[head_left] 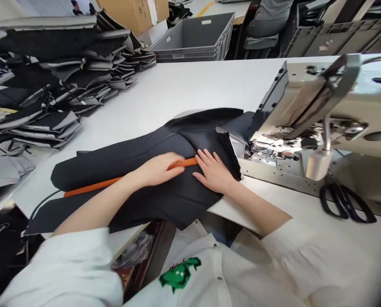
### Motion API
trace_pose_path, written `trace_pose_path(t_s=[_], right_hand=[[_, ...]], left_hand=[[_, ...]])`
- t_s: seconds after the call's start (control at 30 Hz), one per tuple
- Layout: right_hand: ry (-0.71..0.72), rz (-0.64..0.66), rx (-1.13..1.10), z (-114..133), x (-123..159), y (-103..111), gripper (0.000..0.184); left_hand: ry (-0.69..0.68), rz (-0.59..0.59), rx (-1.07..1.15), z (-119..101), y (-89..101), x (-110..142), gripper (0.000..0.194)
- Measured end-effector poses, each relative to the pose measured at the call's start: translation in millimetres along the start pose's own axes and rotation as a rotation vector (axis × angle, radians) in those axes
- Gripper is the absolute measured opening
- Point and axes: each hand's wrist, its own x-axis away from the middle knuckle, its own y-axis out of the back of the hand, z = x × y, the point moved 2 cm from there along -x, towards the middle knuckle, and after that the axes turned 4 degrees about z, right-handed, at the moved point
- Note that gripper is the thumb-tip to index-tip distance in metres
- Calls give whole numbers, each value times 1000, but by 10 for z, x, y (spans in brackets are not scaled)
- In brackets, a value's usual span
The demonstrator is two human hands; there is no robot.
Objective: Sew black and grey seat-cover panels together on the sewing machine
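A dark piece of fabric (177, 192) lies spread on the white table, its right edge close to the sewing machine's needle area (267, 149). Along its middle runs an orange strip (96, 186). My left hand (161, 169) is closed on this strip, thumb and fingers pinching it. Just to the right, my right hand (214, 172) rests flat on the fabric with fingers stretched out, the fingertips at the strip's right end. What lies under my right palm is hidden.
The sewing machine (369, 132) stands at right, with black-handled scissors (347, 200) by its base. Tall stacks of dark and grey pieces (59, 76) fill the left. Behind the white table (203, 85) are a grey crate (190, 54), a cardboard box (129, 15) and another crate (334, 40).
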Motion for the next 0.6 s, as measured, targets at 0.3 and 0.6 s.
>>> trace_pose_path(t_s=[0.3, 0.6], right_hand=[[148, 122, -7, -59, 867, 200, 63], [-424, -237, -13, -390, 601, 164, 69]], left_hand=[[195, -257, -138, 789, -250, -1027, 61], [328, -313, -75, 995, -80, -874, 57]])
